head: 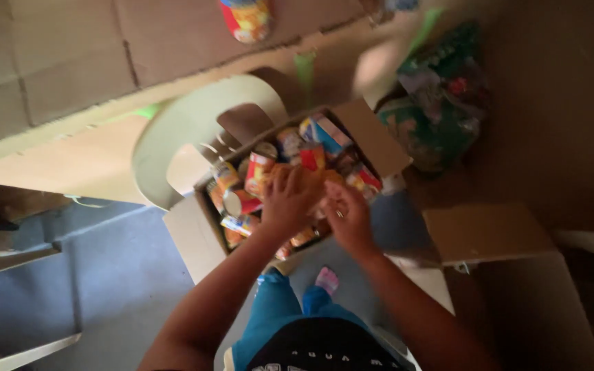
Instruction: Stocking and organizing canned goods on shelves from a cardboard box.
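Both my hands reach into an open cardboard box (194,237) packed with several cans and packets in red, orange and blue. My left hand (287,199) rests on the goods near the box's middle, fingers curled over an orange packet (304,175). My right hand (347,214) is close beside it, a ring on one finger, its fingers bent onto the same cluster. Blur hides whether either hand actually grips anything. A red-labelled can (259,170) stands just left of my left hand.
The box sits on a pale plastic chair (180,127). A green printed bag (438,110) lies to the right. Another open cardboard box (517,275) stands at lower right. A tiled wall rises behind, with a red and yellow can (247,17) at the top.
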